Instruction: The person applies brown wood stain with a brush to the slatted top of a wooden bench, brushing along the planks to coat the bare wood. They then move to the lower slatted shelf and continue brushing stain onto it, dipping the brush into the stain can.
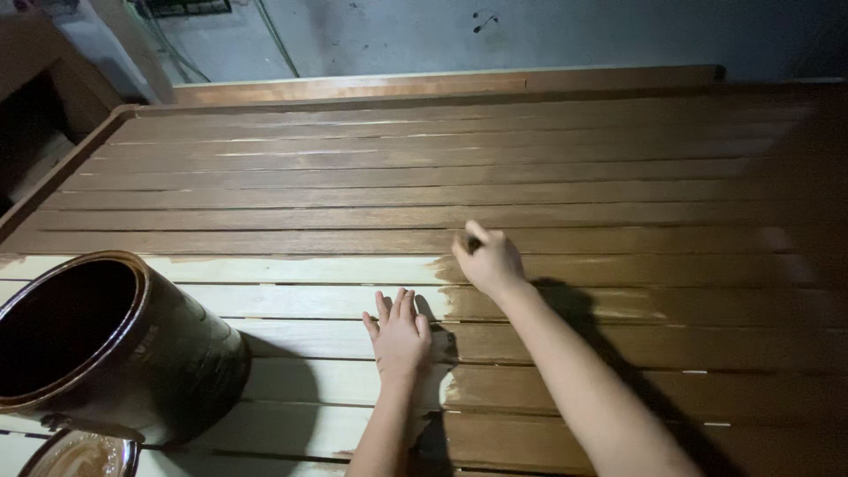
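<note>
A big slatted wooden panel (442, 177) fills the view. Most of it is stained dark brown, while the near left slats (300, 300) are pale bare wood. My left hand (399, 334) lies flat, palm down, on the pale slats beside the stain's edge and holds nothing. My right hand (488, 261) is closed just above it at the border of stained and bare wood. It grips a small dark object (473, 242) that is mostly hidden by the fingers.
A dark brown bucket (190, 353) with an open mouth stands on the pale slats at the near left. A round lid or tin (79, 455) shows at the bottom left corner. A grey wall (530, 35) runs behind the panel.
</note>
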A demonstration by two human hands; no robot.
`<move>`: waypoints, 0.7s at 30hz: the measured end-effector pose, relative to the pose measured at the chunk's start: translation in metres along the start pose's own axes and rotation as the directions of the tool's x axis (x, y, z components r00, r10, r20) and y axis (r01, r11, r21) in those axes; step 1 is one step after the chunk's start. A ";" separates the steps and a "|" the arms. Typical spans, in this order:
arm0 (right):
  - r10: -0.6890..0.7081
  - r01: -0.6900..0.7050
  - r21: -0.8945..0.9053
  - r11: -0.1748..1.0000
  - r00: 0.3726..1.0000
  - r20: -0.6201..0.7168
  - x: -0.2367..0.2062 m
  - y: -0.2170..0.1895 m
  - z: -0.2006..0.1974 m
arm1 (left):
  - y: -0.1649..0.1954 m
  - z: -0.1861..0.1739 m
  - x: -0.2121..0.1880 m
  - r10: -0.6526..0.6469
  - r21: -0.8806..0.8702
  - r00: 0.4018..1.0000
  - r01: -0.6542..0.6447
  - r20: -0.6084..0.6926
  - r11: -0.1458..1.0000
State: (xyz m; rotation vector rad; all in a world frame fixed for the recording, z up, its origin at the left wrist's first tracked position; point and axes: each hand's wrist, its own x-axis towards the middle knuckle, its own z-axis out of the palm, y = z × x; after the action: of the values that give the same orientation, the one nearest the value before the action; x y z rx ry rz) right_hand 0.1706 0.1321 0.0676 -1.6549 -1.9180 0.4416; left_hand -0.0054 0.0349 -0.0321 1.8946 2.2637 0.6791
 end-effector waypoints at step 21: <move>0.162 -0.175 -0.024 0.984 0.947 -0.278 -0.028 0.108 -0.078 | 0.005 -0.006 -0.002 -0.012 0.031 1.000 0.011 0.021 0.999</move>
State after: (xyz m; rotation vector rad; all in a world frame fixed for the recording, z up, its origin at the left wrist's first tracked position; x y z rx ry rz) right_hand 0.3058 0.1160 0.0608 -1.8155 -1.6035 0.2164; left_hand -0.0024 0.0323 -0.0251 1.8918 2.2838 0.6231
